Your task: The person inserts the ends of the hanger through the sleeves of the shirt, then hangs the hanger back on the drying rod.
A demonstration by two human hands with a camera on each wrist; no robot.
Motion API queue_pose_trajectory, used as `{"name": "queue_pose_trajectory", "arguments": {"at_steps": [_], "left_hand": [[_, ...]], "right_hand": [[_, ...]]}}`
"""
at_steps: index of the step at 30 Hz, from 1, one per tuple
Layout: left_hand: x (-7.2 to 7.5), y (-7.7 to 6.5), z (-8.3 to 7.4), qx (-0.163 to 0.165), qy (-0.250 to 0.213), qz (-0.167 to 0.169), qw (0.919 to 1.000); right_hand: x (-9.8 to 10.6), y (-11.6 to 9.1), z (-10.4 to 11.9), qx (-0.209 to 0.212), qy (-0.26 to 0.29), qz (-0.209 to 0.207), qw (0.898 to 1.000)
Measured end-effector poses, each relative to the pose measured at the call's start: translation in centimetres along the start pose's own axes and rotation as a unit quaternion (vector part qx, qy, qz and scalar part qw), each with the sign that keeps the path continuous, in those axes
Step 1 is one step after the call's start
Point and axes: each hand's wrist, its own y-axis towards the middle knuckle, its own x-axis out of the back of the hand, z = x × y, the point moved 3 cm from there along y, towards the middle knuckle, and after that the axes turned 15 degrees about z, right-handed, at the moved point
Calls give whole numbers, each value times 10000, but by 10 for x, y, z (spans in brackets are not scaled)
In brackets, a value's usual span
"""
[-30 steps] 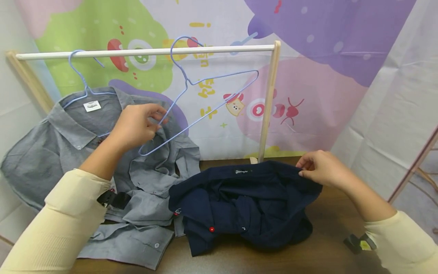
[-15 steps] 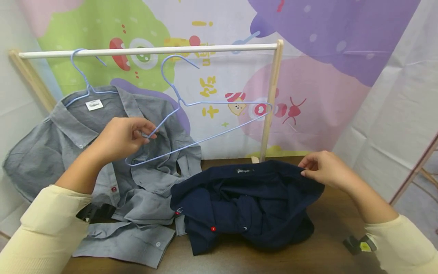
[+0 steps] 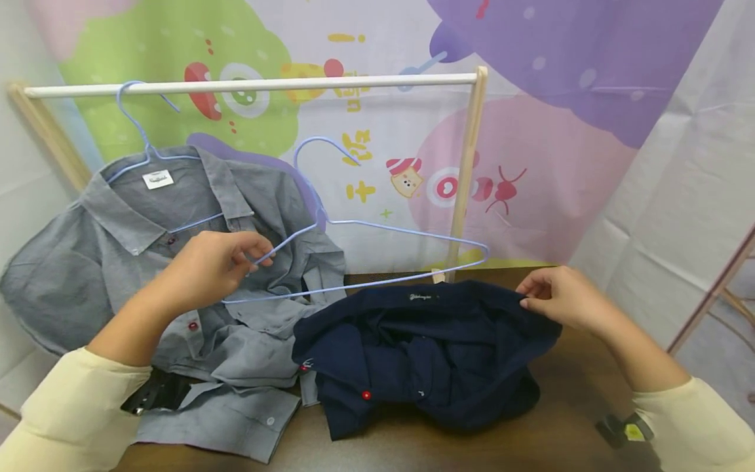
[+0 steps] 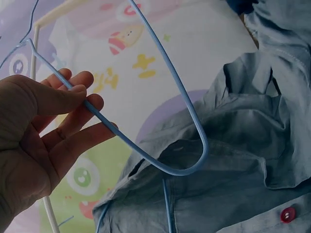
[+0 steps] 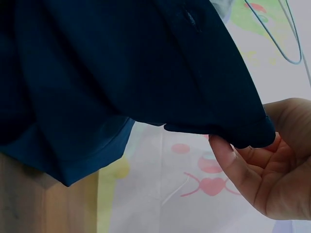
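In the head view my left hand (image 3: 221,265) pinches the left arm of a blue wire clothes hanger (image 3: 407,229), whose right end reaches over the collar of a navy shirt (image 3: 389,367). Thumb and fingers meet on the wire in the left wrist view, near the hanger's rounded corner (image 4: 201,155). My right hand (image 3: 557,298) grips the right edge of the navy shirt's collar; the right wrist view shows the dark cloth (image 5: 146,73) between thumb and fingers. The shirt's lower part lies bunched on the table, its neck opening facing up.
A grey shirt (image 3: 135,262) hangs at the left on a second blue hanger (image 3: 132,124), hooked over the white rail (image 3: 377,82) of a wooden rack (image 3: 468,170). Its lower part lies on the brown table (image 3: 566,400). A patterned cloth (image 3: 354,39) hangs behind.
My left hand has lowered the hanger from rail height and tilted it, so its right end now sits just above the navy collar. The right hand stays at the collar.
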Motion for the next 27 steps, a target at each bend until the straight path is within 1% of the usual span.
{"name": "queue_pose_trajectory", "arguments": {"at_steps": [7, 13, 15, 20, 23, 27], "left_hand": [[-13, -1, -14, 68, 90, 251, 9996], [-28, 0, -30, -139, 174, 665, 9975], [-33, 1, -35, -176, 82, 829, 9964], [-44, 2, -45, -123, -232, 1118, 9934], [-50, 4, -50, -38, -412, 1243, 9914], [-59, 9, -53, 13, -703, 1313, 9888]], "right_hand": [[1, -2, 2, -4, 172, -171, 9997], [3, -4, 7, -37, 207, -282, 9994], [3, -5, 9, -27, 203, -305, 9993], [5, -7, 15, -9, 132, -384, 9992], [6, -9, 19, 5, 68, -436, 9990], [7, -12, 27, 57, 37, -480, 9988]]}}
